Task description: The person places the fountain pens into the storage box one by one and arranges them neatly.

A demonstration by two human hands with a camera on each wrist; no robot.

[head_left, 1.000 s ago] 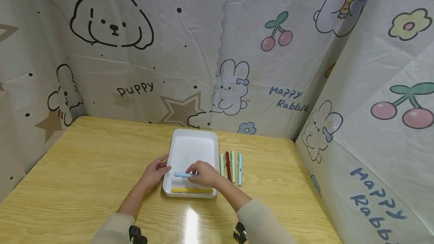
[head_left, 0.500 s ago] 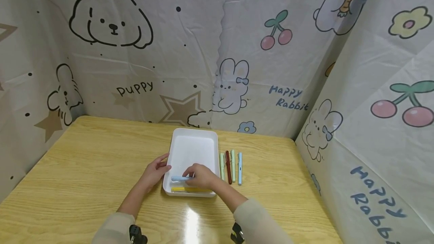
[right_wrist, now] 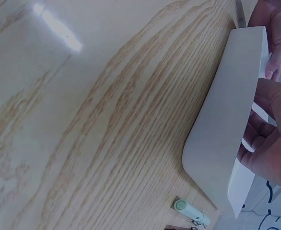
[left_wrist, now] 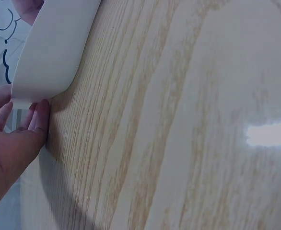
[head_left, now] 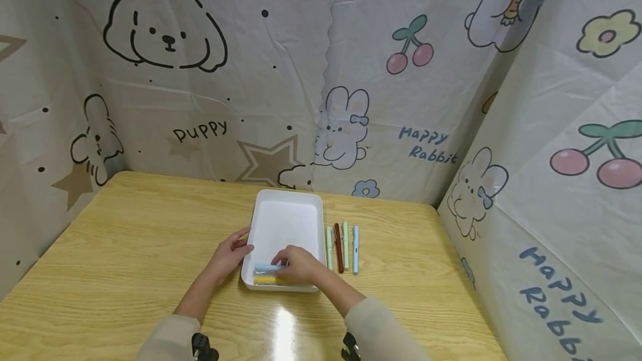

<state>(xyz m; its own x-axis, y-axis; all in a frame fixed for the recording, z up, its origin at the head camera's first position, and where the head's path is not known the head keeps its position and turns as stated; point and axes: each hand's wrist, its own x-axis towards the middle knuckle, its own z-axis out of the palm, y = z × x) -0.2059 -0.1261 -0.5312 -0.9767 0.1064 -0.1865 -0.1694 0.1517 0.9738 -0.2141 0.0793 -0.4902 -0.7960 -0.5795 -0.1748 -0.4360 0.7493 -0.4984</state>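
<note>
A white tray (head_left: 286, 222) stands on the table. My left hand (head_left: 229, 255) grips its left wall, thumb at the rim and fingers against the outside, as the left wrist view shows. My right hand (head_left: 299, 264) reaches inside near the front end and pinches a light blue pen (head_left: 266, 267), which lies crosswise. Just in front of that pen, a yellow pen (head_left: 264, 280) lies along the tray's front wall, partly covered by the right hand. In the right wrist view the tray wall hides both pens.
To the tray's right lie several pens side by side: a light green pen (head_left: 329, 247), a dark red pen (head_left: 338, 247), another light green pen (head_left: 345, 245) and a light blue pen (head_left: 355, 249). A printed curtain (head_left: 281, 71) surrounds the wooden table (head_left: 150, 227).
My right hand has carried the light blue pen toward the tray's front, closer to the yellow pen. The left hand and the tray have stayed put.
</note>
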